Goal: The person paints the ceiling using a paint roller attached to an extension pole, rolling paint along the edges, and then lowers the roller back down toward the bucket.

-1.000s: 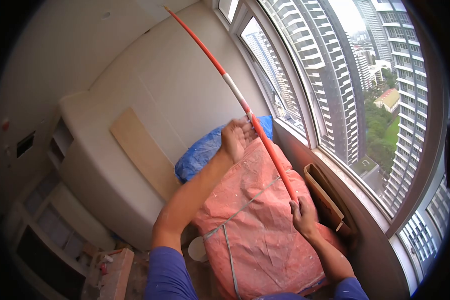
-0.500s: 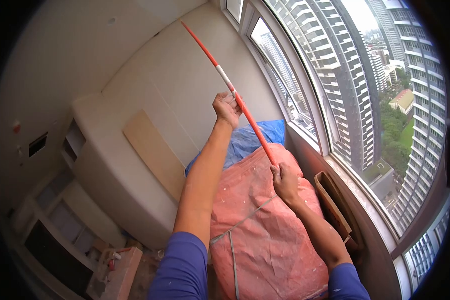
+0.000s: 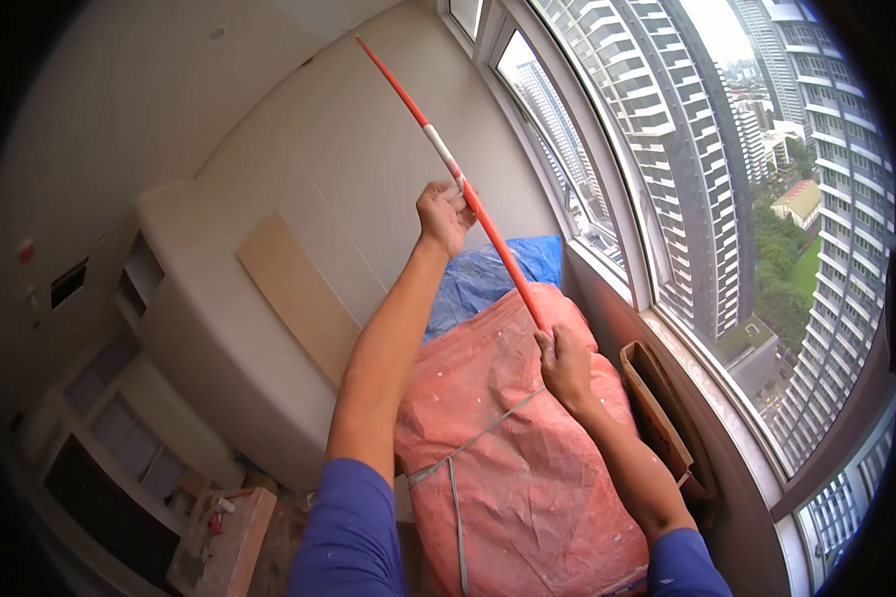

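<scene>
A long red pole with a white section slants up and to the left in front of me, its thin tip near the ceiling. My left hand is raised at mid-pole, its fingers curled round it just below the white part. My right hand grips the lower end, thumb along the pole. Below that hand lies a bulky pile under a pink-red plastic sheet, tied with a grey strap. What the sheet covers is hidden.
Blue sheeting lies behind the pile. A window overlooking towers runs along the right, with an open-topped cardboard box beneath it. A tan board leans on the left wall. A bench-like stand holds small items at lower left.
The pole's upper part and my left hand have shifted slightly left in view. Both hands keep their grip, and the room has shifted a little left as well.
</scene>
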`<state>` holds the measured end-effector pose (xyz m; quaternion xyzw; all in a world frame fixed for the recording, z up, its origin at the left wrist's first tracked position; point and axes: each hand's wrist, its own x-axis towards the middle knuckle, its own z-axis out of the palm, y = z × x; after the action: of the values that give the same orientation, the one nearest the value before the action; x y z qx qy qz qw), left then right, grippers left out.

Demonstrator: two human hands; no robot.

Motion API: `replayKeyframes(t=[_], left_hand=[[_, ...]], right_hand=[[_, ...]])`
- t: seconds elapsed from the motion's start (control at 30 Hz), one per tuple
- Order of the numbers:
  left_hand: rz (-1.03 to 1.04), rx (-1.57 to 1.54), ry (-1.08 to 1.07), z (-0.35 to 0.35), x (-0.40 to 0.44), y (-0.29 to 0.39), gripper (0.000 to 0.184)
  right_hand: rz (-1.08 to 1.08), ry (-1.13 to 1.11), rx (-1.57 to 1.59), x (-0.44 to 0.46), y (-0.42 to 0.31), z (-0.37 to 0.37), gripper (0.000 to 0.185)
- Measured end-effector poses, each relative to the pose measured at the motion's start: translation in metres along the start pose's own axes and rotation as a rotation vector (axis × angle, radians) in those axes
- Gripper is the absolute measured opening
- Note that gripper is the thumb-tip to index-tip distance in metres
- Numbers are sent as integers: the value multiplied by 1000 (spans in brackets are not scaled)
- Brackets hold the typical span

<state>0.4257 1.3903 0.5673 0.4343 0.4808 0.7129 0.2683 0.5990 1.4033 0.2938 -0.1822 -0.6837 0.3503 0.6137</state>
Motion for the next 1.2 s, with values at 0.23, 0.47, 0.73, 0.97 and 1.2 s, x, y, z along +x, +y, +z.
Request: replayKeyframes(t=[0.23,0.47,0.73,0.97,1.2], left_hand=[[-53,36,-21,3,-29,-12,90],[-26,-77,124,14,23,3,99],[-21,-84,109,18,28,2,98],[-36,8,-51,28,-45,-17,87],[-94,34,-295,36,-141,-34,86]], right_hand=[[124,-88,-25,-29,0,-18,27],[105,-75,7,25,3,10,31],[18,-15,-12,33,8,6,29],[97,-49,-60,-37,7,-34,25],[156,-76,-3,-134,14,-85,18]])
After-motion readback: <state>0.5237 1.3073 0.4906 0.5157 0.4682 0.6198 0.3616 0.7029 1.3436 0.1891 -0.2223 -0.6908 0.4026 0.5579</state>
